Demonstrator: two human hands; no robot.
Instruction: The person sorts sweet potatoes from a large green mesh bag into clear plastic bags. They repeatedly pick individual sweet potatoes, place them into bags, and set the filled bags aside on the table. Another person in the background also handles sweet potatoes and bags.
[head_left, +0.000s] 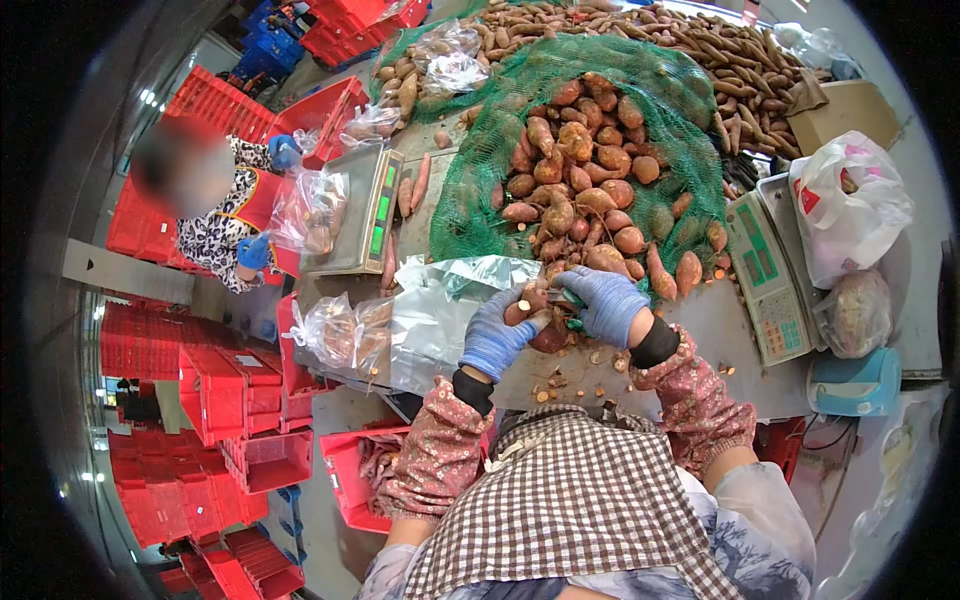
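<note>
My left hand (496, 331), in a blue knit glove, grips a sweet potato (516, 313) that shows a pale cut end. Close by on the right, my right hand (604, 304) in a matching glove is closed around a small cutting tool (568, 298), mostly hidden by the fingers. Just below and between the hands lies another reddish sweet potato (550, 337). Beyond them, a heap of round sweet potatoes (592, 172) spills out of a green mesh sack (472, 195). Small orange trimmings (553, 394) are scattered on the table (517, 379) before me.
Clear plastic bags (427, 322) lie left of my hands, beside filled bags (330, 330). Scales stand left (352, 210) and right (772, 277). A person (225, 202) in blue gloves holds a bag at left. Red crates (217, 390) are stacked left; another crate (341, 480) sits below.
</note>
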